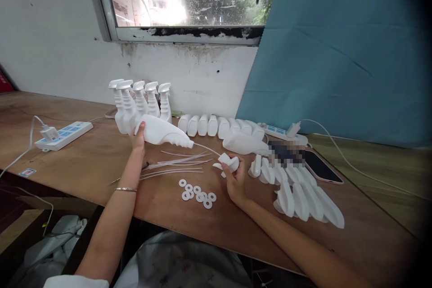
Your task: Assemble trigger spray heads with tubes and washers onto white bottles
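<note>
My left hand [138, 138] grips white bottle [161, 132], right hand [235, 180] closed on trigger head [228, 162]; tube between, not seated. Five assembled bottles [141, 99] beyond left fingers; loose washers [197, 193], tubes [175, 164] near: many left.

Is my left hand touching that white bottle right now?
Touching. The head view shows the left hand wrapped around the base of the white bottle, thumb lying on its surface.

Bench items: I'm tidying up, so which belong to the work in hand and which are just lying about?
In use: bottle in left hand; spray head in right hand; tubes; washers; finished sprayers.
Lying about: phone; power strip.
</note>
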Demonstrator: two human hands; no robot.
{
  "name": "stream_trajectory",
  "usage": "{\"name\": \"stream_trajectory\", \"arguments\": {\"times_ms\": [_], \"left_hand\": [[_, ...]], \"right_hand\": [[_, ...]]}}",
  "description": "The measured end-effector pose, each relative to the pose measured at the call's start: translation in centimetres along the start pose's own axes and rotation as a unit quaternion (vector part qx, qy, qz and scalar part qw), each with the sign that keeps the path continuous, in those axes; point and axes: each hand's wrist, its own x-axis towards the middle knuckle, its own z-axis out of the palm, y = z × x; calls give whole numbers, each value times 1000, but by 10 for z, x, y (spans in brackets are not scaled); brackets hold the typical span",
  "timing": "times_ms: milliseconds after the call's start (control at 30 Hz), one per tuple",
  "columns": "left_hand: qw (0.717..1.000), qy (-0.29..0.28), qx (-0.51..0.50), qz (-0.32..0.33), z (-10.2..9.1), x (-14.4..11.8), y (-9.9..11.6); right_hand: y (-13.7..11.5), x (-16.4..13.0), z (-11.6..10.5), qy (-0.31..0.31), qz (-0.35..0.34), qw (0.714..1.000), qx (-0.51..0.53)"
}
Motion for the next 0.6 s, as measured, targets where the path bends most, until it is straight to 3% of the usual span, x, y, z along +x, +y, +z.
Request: {"name": "stream_trajectory", "arguments": {"times_ms": [233,433,600], "left_hand": [[992,-94,-5,-78,27,-37,-22],[992,-99,-10,-81,28,-47,-21],[991,-102,-23,-81,30,-47,-17]], "right_hand": [[2,-1,0,-75,-63,994,-52],[-2,3,-1,-93,-108,987,-76],[1,3,-1,-98,-94,987,-85]]}}
